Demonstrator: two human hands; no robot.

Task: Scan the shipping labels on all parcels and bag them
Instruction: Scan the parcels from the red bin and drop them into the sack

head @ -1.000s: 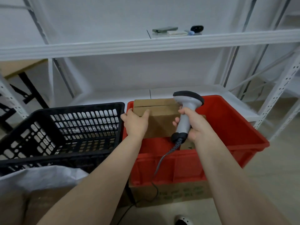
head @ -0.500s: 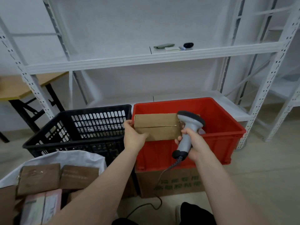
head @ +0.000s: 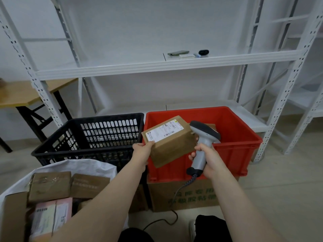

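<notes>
Across the back of the frame a white metal shelving rack [head: 157, 65] stands against a pale wall, with a wooden table [head: 19, 95] at the left edge behind its upright. At centre right, in front of the rack's lowest shelf, a red crate [head: 232, 154] sits on top of a cardboard carton [head: 162, 194] printed with green characters. Just beside the crate on the left is a black slotted basket [head: 83, 151]. At lower left a white sack [head: 70, 165] stands with its mouth wide, and several brown and pink parcels [head: 49, 186] lie packed inside it.

Over the near left corner of the crate a brown parcel [head: 173, 145] is held clear of the crate, tilted, its labelled face turned up toward the camera. The left hand [head: 142, 151] grips its lower left corner, thumb on top near the edge of the white shipping label [head: 162, 132], which covers the upper left part of that face.

To the right of the parcel, the right hand [head: 208, 162] is wrapped round the handle of a grey scanner [head: 203, 135]. Its dark head is above the parcel's right end, close beside it. A coiled cable [head: 189, 181] drops from the handle down across the carton to the floor.

At upper centre, on the rack's middle shelf, lie a flat green phone [head: 178, 53] and a small dark object [head: 203, 52].
</notes>
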